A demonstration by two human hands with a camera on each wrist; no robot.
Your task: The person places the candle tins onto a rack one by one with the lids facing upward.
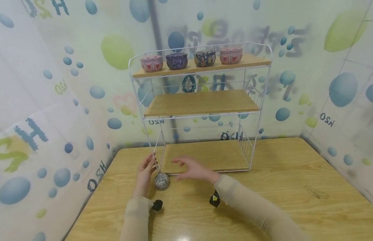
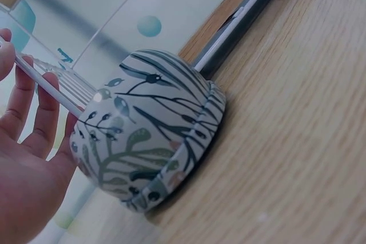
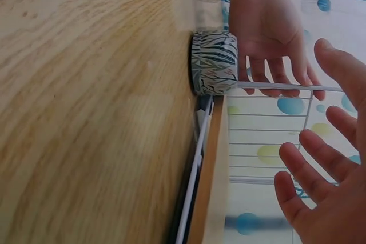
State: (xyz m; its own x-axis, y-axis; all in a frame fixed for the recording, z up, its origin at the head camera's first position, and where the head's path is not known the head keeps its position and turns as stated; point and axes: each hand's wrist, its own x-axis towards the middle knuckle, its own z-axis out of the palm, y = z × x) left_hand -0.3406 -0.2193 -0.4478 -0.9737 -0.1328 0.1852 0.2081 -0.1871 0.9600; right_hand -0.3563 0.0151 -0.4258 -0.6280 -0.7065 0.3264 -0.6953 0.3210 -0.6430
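An upside-down bowl (image 1: 162, 181) with a dark leaf pattern on white sits on the table at the front left foot of a white wire shelf rack (image 1: 201, 116). My left hand (image 1: 145, 170) is just left of it, thumb and fingertips at the rack's front left post (image 2: 48, 88), pinching it low down. In the left wrist view the bowl (image 2: 151, 132) stands rim down, beside the fingers. My right hand (image 1: 194, 168) is held in front of the bottom shelf (image 1: 207, 154), fingers spread and holding nothing, to the right of the bowl.
On the top shelf (image 1: 252, 60) stand several patterned bowls: a pink one (image 1: 151, 64), a purple one (image 1: 177, 61), a dark multicoloured one (image 1: 205, 59) and another pink one (image 1: 231, 56). The wooden table (image 1: 295, 187) meets walls covered in dotted sheeting.
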